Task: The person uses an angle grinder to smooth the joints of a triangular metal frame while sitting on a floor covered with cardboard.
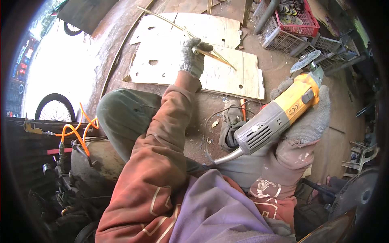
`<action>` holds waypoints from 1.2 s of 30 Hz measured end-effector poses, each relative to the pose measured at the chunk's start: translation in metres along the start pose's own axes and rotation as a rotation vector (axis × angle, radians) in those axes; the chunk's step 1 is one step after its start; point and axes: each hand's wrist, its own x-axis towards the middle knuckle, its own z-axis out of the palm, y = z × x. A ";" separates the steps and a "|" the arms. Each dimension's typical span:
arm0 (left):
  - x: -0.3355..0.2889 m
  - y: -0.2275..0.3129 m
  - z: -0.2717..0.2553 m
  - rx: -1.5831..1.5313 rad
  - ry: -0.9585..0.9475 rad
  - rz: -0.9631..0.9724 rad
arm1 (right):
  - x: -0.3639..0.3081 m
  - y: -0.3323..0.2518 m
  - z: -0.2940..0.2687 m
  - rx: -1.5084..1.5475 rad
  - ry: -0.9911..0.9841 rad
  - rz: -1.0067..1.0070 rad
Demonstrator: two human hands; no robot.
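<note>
My left hand (pixel 192 60), in a grey knit work glove, is closed around a thin brass-coloured metal rod piece (pixel 170 23). The piece slants from upper left to lower right above the pale boards and has a short tube end beside my fingers. My right hand (pixel 314 117), gloved too, grips a yellow and grey angle grinder (pixel 279 115) from its far side. A worn, round disc (pixel 305 61) sits on the grinder's head, up and to the right, apart from the metal piece. Whether the disc spins I cannot tell.
Pale wooden boards (pixel 227 75) with holes lie on the floor ahead. A red crate (pixel 302 26) of discs rests on grey crates (pixel 279 40) at the far right. Orange hose (pixel 83 133) coils over a tank at left. A fan (pixel 360 196) stands at lower right.
</note>
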 end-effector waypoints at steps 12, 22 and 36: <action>0.059 0.040 0.145 0.888 -0.095 -0.060 | 0.002 0.000 -0.003 0.063 0.075 0.024; 0.009 0.003 0.040 2.108 -0.214 -0.281 | 0.007 0.004 -0.015 -0.017 0.228 -0.027; 0.015 0.038 0.029 2.074 -0.219 -0.412 | 0.007 0.002 -0.017 0.075 0.156 0.002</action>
